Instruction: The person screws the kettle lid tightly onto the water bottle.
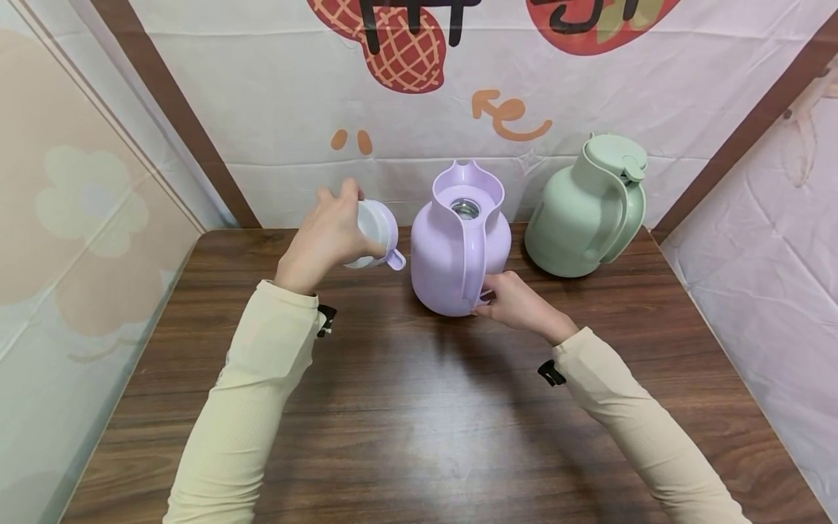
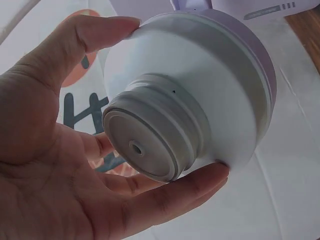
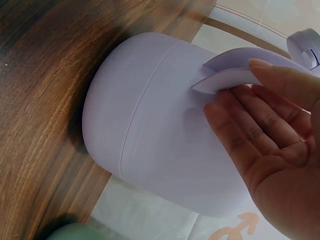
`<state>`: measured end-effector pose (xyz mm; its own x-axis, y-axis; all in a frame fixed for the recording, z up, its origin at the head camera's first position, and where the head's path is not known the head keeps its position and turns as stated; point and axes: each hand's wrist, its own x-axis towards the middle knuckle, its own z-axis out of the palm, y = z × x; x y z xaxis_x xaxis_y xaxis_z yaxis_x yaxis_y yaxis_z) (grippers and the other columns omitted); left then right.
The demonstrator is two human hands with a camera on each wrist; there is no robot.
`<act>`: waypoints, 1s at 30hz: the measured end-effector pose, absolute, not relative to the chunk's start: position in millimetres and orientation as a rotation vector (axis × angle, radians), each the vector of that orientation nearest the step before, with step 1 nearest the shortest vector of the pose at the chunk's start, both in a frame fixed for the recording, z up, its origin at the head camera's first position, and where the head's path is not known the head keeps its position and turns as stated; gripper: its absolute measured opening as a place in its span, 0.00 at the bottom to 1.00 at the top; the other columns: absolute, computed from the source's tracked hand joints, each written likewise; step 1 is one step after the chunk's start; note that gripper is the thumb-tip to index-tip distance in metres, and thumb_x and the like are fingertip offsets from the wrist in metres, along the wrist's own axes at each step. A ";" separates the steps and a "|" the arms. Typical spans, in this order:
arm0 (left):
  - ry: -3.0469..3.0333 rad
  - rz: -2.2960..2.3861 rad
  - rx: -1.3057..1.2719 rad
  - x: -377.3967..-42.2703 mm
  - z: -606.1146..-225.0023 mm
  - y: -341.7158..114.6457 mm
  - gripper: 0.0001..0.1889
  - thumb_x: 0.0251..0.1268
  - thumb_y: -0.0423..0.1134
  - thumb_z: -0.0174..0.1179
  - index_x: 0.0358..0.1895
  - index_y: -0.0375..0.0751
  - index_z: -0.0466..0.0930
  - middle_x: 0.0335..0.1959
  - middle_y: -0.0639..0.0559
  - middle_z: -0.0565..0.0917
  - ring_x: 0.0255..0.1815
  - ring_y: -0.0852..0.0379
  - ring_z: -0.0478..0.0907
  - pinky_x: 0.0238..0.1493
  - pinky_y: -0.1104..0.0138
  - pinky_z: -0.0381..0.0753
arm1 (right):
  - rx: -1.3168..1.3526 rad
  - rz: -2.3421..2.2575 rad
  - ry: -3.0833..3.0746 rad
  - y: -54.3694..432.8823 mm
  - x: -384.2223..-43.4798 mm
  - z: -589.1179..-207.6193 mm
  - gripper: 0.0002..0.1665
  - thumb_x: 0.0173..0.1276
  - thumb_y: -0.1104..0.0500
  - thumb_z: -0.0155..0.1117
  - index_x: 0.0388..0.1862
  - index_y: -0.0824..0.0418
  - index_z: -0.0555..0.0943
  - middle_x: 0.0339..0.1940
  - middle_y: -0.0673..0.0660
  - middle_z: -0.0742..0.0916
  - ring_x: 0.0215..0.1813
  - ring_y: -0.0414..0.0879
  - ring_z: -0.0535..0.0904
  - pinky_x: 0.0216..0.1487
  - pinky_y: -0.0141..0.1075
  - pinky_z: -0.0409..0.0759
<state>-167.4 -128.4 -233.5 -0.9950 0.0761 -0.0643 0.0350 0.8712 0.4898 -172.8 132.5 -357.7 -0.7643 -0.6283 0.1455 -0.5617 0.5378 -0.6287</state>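
My left hand (image 1: 329,231) holds the stopper lid (image 1: 377,227) of a thermos jug in the air, left of the purple jug. In the left wrist view, the lid's pale grey underside (image 2: 205,95) and ridged plug (image 2: 150,130) face the camera, with thumb and fingers spread around its side. The lilac thermos jug (image 1: 433,255) stands upright and uncovered, its silvery mouth (image 1: 466,209) showing. Low on the jug's handle (image 1: 473,269), my right hand (image 1: 519,306) pinches the lower end, thumb on the outside and fingers behind it.
A green thermos jug (image 1: 566,225), its lid on, stands to the right near the back wall. Printed fabric (image 1: 275,94) hangs behind and on both sides of the brown wooden table (image 1: 393,437).
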 end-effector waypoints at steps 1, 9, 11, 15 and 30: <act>2.961 0.770 0.091 -167.6 -232.5 -127.6 0.36 0.38 0.41 0.67 0.53 0.36 0.59 0.46 0.32 0.63 0.39 0.38 0.69 0.40 0.52 0.70 | -1.037 -1.038 2.667 132.5 -172.8 -357.8 0.12 0.50 0.70 0.68 0.35 0.68 0.80 0.32 0.60 0.85 0.36 0.50 0.82 0.38 0.42 0.79; 2.953 0.767 0.103 -169.0 -226.1 -123.9 0.40 0.40 0.41 0.66 0.61 0.40 0.58 0.51 0.31 0.60 0.40 0.37 0.70 0.42 0.51 0.71 | -1.035 -1.035 2.672 132.6 -172.0 -357.8 0.12 0.49 0.70 0.68 0.35 0.68 0.80 0.32 0.59 0.85 0.36 0.50 0.82 0.38 0.42 0.79; 2.952 0.768 0.113 -169.3 -224.8 -123.4 0.40 0.40 0.41 0.66 0.62 0.41 0.59 0.51 0.31 0.60 0.40 0.37 0.70 0.42 0.51 0.71 | -1.038 -1.036 2.674 132.6 -172.0 -358.0 0.12 0.49 0.70 0.68 0.35 0.68 0.80 0.31 0.59 0.85 0.35 0.50 0.82 0.38 0.42 0.79; 2.958 0.762 0.139 -169.3 -222.4 -121.5 0.37 0.39 0.41 0.66 0.59 0.42 0.62 0.50 0.32 0.61 0.40 0.38 0.70 0.41 0.52 0.71 | -1.041 -1.045 2.676 132.6 -172.4 -358.5 0.11 0.49 0.69 0.68 0.35 0.67 0.80 0.31 0.59 0.85 0.35 0.49 0.82 0.38 0.42 0.79; 3.004 0.745 0.173 -170.4 -212.7 -118.3 0.36 0.39 0.41 0.67 0.56 0.38 0.63 0.49 0.31 0.62 0.40 0.36 0.70 0.43 0.51 0.70 | -1.050 -1.048 2.676 132.9 -172.5 -358.4 0.11 0.49 0.70 0.68 0.34 0.67 0.80 0.31 0.59 0.85 0.35 0.49 0.82 0.38 0.41 0.79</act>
<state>-170.4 -118.3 -212.7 -0.9929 0.1180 -0.0136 0.0980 0.8785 0.4677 -172.5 132.9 -358.4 -0.7616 -0.6270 0.1634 -0.5713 0.5307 -0.6261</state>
